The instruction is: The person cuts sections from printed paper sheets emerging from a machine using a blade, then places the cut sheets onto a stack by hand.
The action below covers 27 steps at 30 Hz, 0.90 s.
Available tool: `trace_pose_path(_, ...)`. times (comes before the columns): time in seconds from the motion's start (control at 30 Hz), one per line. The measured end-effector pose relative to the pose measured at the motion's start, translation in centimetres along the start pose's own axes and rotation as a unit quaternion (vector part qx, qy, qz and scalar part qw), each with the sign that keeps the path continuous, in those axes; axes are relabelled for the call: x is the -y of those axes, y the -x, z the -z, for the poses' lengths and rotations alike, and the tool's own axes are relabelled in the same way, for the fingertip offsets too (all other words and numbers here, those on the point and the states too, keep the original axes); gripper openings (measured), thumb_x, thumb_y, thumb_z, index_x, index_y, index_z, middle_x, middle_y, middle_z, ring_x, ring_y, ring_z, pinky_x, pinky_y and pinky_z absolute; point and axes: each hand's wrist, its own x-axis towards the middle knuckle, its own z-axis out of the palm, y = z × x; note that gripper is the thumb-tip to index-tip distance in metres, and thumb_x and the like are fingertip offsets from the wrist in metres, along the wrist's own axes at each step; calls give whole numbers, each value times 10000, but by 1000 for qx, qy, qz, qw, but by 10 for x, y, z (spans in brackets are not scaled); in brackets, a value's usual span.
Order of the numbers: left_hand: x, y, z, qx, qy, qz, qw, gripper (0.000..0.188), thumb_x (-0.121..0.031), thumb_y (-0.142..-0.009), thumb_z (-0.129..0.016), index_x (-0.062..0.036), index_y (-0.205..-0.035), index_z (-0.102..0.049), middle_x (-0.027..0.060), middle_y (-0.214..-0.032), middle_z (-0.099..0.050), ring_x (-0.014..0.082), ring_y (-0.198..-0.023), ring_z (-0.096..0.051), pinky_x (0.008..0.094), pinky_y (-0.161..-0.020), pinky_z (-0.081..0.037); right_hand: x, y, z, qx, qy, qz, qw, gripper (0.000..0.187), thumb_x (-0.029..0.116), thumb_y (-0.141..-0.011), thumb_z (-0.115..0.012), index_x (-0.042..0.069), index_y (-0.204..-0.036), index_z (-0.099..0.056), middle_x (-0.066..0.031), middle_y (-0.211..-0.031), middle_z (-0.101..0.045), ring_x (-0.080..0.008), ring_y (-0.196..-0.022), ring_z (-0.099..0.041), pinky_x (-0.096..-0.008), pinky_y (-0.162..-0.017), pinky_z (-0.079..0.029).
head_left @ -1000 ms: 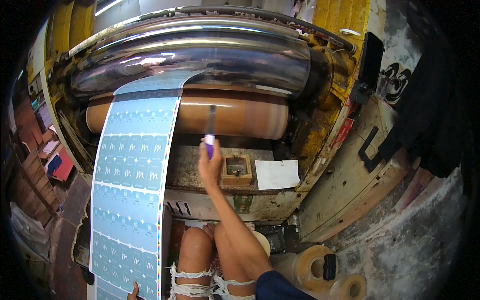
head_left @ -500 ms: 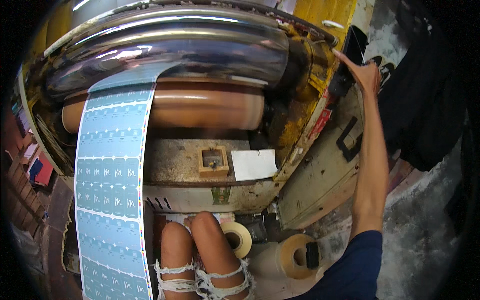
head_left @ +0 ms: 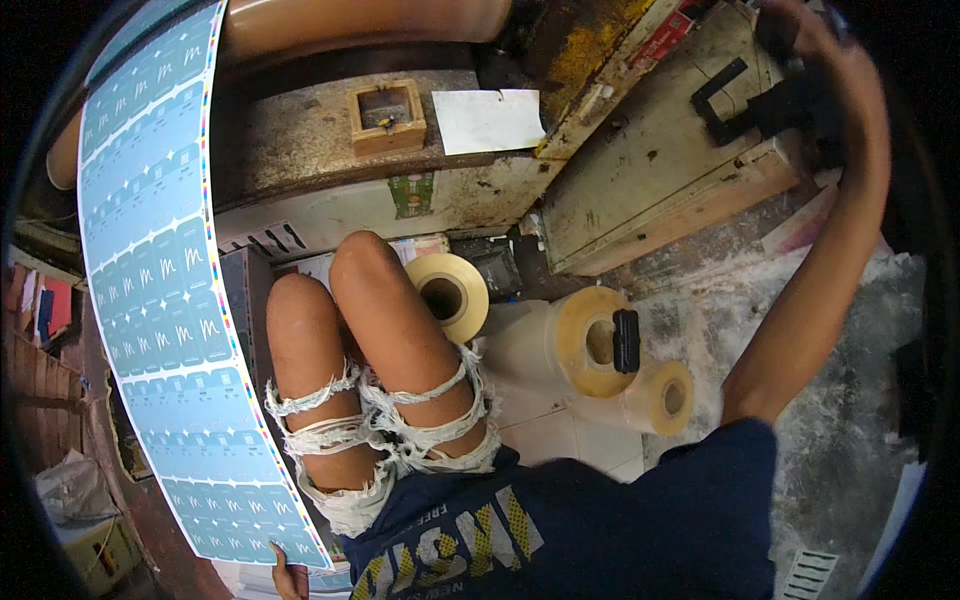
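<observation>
A long light-blue printed sheet (head_left: 150, 280), with repeated panels and a coloured strip along its right edge, runs down the left side from the machine. My left hand (head_left: 287, 577) pinches its lower end near the right corner; the thumb lies on top, and the other fingers are mostly hidden. My right arm stretches up to the far right. The right hand (head_left: 805, 35) sits at the dark rim of the view, smeared by motion, beside a black part of the machine's side. Its fingers cannot be made out.
A brown roller (head_left: 360, 20) crosses the top. Below it, a ledge carries a small wooden box (head_left: 387, 118) and a white paper (head_left: 488, 122). Rolls of film (head_left: 575, 345) lie right of my knees, one topped by a black object (head_left: 626, 341). A metal cabinet (head_left: 650, 160) stands right.
The view has tilted down, so the upper chrome roller is out of sight. My left hand now shows at the sheet's lower end. My right hand remains far out at the upper right.
</observation>
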Motion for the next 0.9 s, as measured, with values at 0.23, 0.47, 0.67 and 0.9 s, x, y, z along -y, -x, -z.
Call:
trace_pose_path(0.23, 10, 8, -17, 40, 76, 38, 996, 539, -338, -950, -592, 6, -1341, -452, 124, -1282, -569, 271, -1152, -560, 449, -983, -469, 41, 278, -108, 248, 34, -350, 903, 725, 570, -500, -870, -83, -741, -670, -215, -659, -650, -312, -614, -659, -440, -591, -512)
trace_pose_path(0.47, 3, -3, -18, 38, 83, 30, 995, 536, -330, -950, -594, 8, -1340, -452, 127, -1282, -569, 275, -1150, -561, 452, -982, -470, 54, 357, -151, 289, 90, -349, 887, 704, 558, -496, -838, -98, -672, -653, -261, -675, -649, -373, -646, -663, -463, -594, -509)
trace_pose_path(0.67, 1, 0, -14, 27, 91, 11, 995, 533, -323, -949, -596, 11, -1339, -453, 130, -1282, -568, 278, -1148, -562, 456, -982, -471, 78, 346, -159, 315, 85, -322, 889, 775, 587, -503, -843, -109, -790, -660, -291, -770, -657, -409, -766, -674, -473, -667, -527)
trace_pose_path(0.9, 23, 36, 12, 4, 131, -12, 991, 530, -315, -949, -599, 14, -1338, -453, 133, -1282, -568, 281, -1145, -563, 459, -982, -472, -6, 292, -119, 234, -48, -353, 905, 496, 467, -814, -735, -28, -819, -716, -54, -585, -585, -102, -551, -481, -294, -546, -418)
